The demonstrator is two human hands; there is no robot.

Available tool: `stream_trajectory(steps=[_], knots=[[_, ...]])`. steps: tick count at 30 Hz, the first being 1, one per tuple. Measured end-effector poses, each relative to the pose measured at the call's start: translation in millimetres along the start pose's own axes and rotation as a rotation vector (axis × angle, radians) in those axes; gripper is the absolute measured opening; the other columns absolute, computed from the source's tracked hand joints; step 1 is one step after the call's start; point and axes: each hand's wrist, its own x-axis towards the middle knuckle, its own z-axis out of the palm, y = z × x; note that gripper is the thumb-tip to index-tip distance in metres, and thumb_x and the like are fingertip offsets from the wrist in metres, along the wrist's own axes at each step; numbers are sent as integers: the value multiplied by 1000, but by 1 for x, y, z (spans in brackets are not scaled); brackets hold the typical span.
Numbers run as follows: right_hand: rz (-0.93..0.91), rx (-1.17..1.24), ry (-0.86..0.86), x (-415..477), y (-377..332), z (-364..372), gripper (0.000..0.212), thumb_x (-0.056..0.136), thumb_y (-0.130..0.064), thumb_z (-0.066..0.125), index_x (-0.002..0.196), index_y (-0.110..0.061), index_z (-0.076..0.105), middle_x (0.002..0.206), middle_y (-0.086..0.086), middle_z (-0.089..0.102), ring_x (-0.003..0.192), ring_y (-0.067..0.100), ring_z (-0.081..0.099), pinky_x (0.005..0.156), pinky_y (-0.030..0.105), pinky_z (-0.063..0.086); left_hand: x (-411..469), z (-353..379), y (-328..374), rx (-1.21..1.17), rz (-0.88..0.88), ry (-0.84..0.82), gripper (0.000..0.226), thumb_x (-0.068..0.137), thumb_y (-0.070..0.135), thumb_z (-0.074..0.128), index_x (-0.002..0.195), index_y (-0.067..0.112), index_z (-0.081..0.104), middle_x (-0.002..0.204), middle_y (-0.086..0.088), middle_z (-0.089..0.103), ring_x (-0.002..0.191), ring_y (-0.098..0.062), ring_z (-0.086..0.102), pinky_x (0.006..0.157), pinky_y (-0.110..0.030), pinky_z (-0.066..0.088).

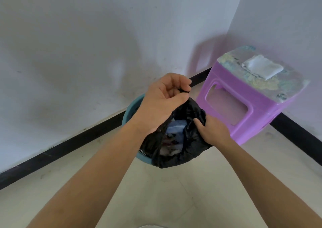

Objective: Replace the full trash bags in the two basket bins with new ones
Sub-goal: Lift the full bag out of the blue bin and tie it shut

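Observation:
A teal basket bin [131, 109] stands on the floor against the wall, lined with a black trash bag [190, 147]. The bag's mouth gapes and shows blue and white rubbish [175, 129] inside. My left hand [163, 104] is raised above the bin and pinches the far edge of the bag between thumb and fingers. My right hand [214, 131] grips the bag's right edge, fingers curled into the plastic. Much of the bin is hidden behind my hands and the bag.
A purple plastic stool [244, 104] stands close to the right of the bin in the room's corner, with a folded white cloth or bag [263, 66] on its patterned top. White walls with a black skirting [69, 141] run behind. Pale tiled floor lies in front.

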Motion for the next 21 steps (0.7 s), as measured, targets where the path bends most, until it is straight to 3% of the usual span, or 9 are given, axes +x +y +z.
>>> stream_trajectory(steps=[1,4,7,9,11,13,16,18,21], knots=[[-46,-73,25,4,0,-11,43,97,-52,44,97,-12,58,89,7,62,77,27,56,62,33,39,2,-8,2,-11,2,53,29,87,-12,61,99,15,63,95,-4,63,73,-18,49,76,-22,48],[-229,-13,248,16,-16,-59,30,100,-31,48,92,-10,67,86,9,63,81,30,61,67,33,41,2,-32,6,61,36,162,25,87,-6,66,99,15,63,97,-3,65,64,-16,48,68,-28,48],[-301,347,375,15,-48,-105,19,98,-28,54,98,-20,71,77,-5,66,72,18,64,73,29,48,-1,-45,11,106,75,212,21,86,-5,66,100,11,61,99,-8,65,65,-30,46,67,-46,49],[-288,632,429,9,-67,-126,11,95,-26,59,94,-24,71,66,-9,62,58,10,62,65,24,49,-2,-49,13,109,108,247,23,86,-6,64,99,12,61,98,-7,65,69,-32,46,71,-54,51],[-296,896,479,2,-79,-143,8,93,-21,62,95,-22,70,56,-9,55,44,9,53,51,22,44,-2,-52,16,136,147,285,25,85,-7,63,98,14,61,94,-6,64,67,-29,46,72,-47,51],[-295,1032,446,-2,-80,-150,9,92,-21,65,99,-17,69,62,-7,57,44,10,51,47,23,42,-1,-54,18,151,176,330,25,85,-6,64,99,14,60,89,-13,60,62,-23,46,69,-37,50],[-253,993,337,-2,-62,-129,38,86,-37,72,119,-20,63,95,-4,66,65,10,64,63,27,52,0,-53,14,140,164,422,24,86,-2,67,105,9,58,85,-12,56,59,-15,48,65,-30,52],[-255,947,364,-6,-41,-103,61,83,-54,67,133,-22,54,122,0,62,92,16,67,81,30,55,-3,-50,6,117,139,506,32,85,4,72,111,9,55,98,-3,62,64,-17,56,71,-30,55],[-270,818,500,-15,-3,-56,90,87,-74,45,147,-7,37,143,10,46,130,22,48,109,35,42,-16,-42,-14,219,99,664,59,82,33,77,129,18,44,129,4,49,90,-10,62,82,-22,53]])
